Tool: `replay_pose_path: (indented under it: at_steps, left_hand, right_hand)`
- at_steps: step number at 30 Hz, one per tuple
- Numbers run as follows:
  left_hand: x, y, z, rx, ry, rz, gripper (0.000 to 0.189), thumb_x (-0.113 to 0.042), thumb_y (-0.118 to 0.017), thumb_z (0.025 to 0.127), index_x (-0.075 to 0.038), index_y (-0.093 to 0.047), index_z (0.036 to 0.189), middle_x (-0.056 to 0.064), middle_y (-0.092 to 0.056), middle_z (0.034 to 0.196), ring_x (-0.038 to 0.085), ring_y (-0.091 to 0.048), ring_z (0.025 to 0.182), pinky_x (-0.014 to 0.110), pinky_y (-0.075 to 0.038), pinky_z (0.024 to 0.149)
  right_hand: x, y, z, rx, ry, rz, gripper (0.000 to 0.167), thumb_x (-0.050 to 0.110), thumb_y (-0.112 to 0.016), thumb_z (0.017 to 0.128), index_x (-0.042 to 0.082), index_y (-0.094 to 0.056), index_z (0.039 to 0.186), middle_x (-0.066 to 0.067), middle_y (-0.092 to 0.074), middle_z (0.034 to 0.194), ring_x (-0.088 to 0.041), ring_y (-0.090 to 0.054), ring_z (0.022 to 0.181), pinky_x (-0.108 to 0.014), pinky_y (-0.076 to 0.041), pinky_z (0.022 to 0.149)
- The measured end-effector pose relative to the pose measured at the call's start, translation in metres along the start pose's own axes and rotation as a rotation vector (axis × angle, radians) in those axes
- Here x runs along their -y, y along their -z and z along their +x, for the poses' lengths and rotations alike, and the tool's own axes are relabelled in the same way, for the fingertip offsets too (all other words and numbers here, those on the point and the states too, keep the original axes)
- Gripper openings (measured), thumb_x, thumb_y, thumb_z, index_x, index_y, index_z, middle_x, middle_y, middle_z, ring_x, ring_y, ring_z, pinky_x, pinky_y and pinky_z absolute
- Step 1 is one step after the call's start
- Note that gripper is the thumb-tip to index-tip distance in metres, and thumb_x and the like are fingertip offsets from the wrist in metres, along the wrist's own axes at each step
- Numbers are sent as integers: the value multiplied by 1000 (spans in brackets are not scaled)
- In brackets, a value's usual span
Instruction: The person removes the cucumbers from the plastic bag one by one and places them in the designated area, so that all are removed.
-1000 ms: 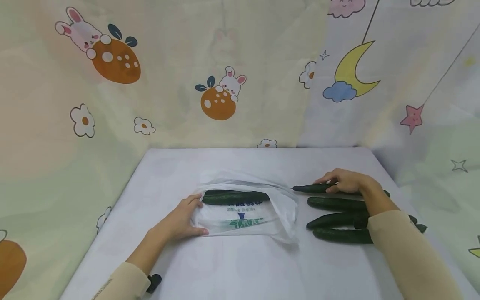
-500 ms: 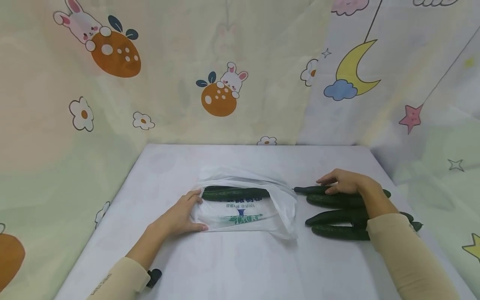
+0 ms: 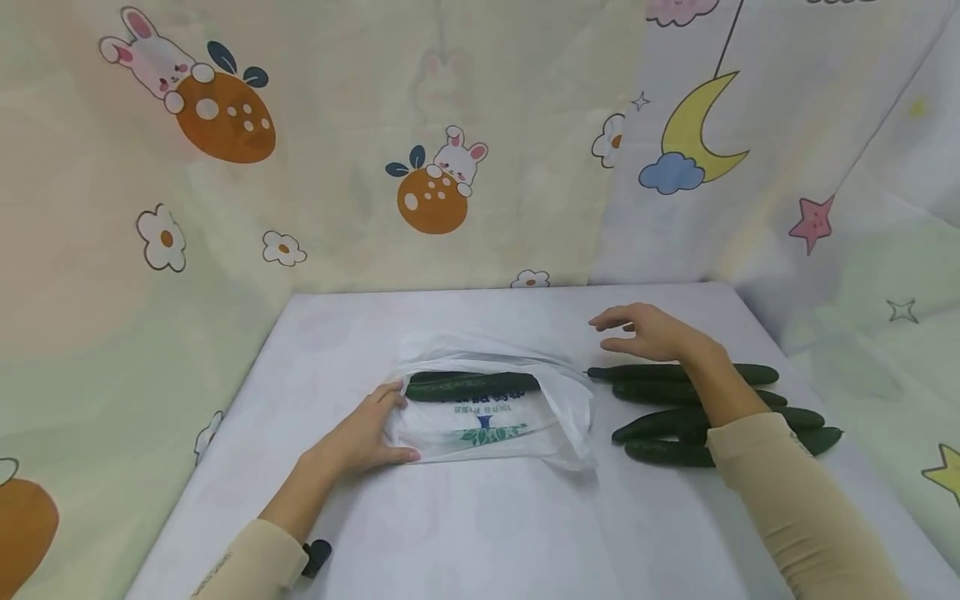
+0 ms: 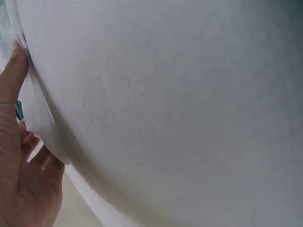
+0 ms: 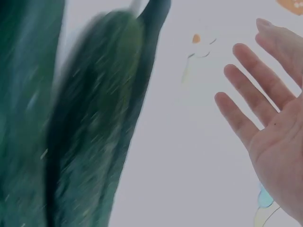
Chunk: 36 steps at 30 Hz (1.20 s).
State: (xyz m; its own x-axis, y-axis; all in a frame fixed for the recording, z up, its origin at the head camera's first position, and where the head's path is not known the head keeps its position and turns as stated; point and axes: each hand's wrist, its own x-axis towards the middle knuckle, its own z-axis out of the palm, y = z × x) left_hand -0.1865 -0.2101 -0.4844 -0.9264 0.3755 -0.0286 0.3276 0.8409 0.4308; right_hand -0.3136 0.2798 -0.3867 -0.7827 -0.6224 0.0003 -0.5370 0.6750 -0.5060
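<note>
My left hand holds the left end of a white plastic bag, its thumb at the near corner and its fingers at the far one. The left wrist view shows the bag's edge between thumb and fingers. Dark green cucumbers lie in the bag's opening, one partly hidden behind another. My right hand is raised, holding nothing, above and beyond the farthest loose cucumber. Its fingers are spread and nearly straight in the right wrist view, beside large, blurred cucumbers.
Several more loose cucumbers lie roughly side by side right of the bag, partly covered by the right forearm. A white cloth covers the table. A printed curtain rises behind it. A small black object shows by the left sleeve.
My right hand has let go of the farthest cucumber and moved up and left. That cucumber now lies closer to its neighbour than a second ago. The left hand has stayed on the bag.
</note>
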Motion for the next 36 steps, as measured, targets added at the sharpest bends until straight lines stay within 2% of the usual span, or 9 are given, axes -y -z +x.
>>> replay_pose_path:
  at_steps: [5, 11, 15, 20, 27, 31, 36]
  left_hand:
    - [3, 1, -2, 12, 9, -11, 87, -59, -86, 75, -7, -52, 135, 14, -30, 165, 40, -31, 151, 55, -34, 120]
    - [3, -1, -5, 25, -3, 27, 94, -60, -86, 75, -3, -50, 140, 14, -30, 165, 38, -32, 151, 53, -36, 118]
    - [-2, -2, -5, 16, -18, 83, 105, -62, -86, 73, 0, -45, 148, 14, -29, 166, 36, -33, 151, 51, -36, 119]
    - [-8, 3, -8, 9, -3, 153, 117, -62, -87, 72, 3, -36, 155, 13, -24, 168, 33, -30, 153, 47, -34, 120]
    - [-17, 10, -9, -36, -16, 189, 127, -59, -90, 69, 3, -27, 159, 11, -18, 171, 31, -25, 155, 45, -35, 120]
    - [-22, 8, -8, -32, -10, 169, 129, -57, -92, 68, 3, -25, 160, 10, -14, 172, 30, -23, 156, 45, -34, 120]
    - [-27, 9, -7, -24, 10, 180, 129, -56, -92, 68, 1, -23, 161, 8, -12, 172, 28, -23, 156, 44, -37, 119]
  right_hand:
    - [26, -5, 15, -37, 22, 27, 43, 17, -74, 96, 5, -64, 136, -13, -66, 134, -33, -61, 124, -58, -48, 107]
    - [56, -12, 37, -24, 58, 51, 43, 20, -73, 97, 8, -64, 136, -12, -66, 135, -31, -61, 124, -56, -48, 107]
    - [78, -16, 52, -21, 94, 71, 42, 22, -72, 97, 9, -64, 136, -10, -66, 135, -31, -61, 126, -55, -48, 108]
    - [107, -17, 73, -1, 157, 72, 41, 22, -71, 98, 10, -63, 137, -8, -67, 132, -28, -61, 125, -51, -49, 108]
    - [152, -11, 102, 31, 222, 41, 39, 22, -70, 98, 13, -65, 136, -6, -68, 131, -26, -63, 124, -47, -51, 107]
    - [169, -13, 111, 48, 253, 26, 38, 24, -70, 98, 13, -66, 134, -5, -68, 132, -24, -63, 125, -44, -52, 106]
    - [180, -14, 114, 47, 279, 19, 37, 23, -70, 98, 12, -67, 133, -4, -68, 132, -23, -63, 124, -42, -52, 106]
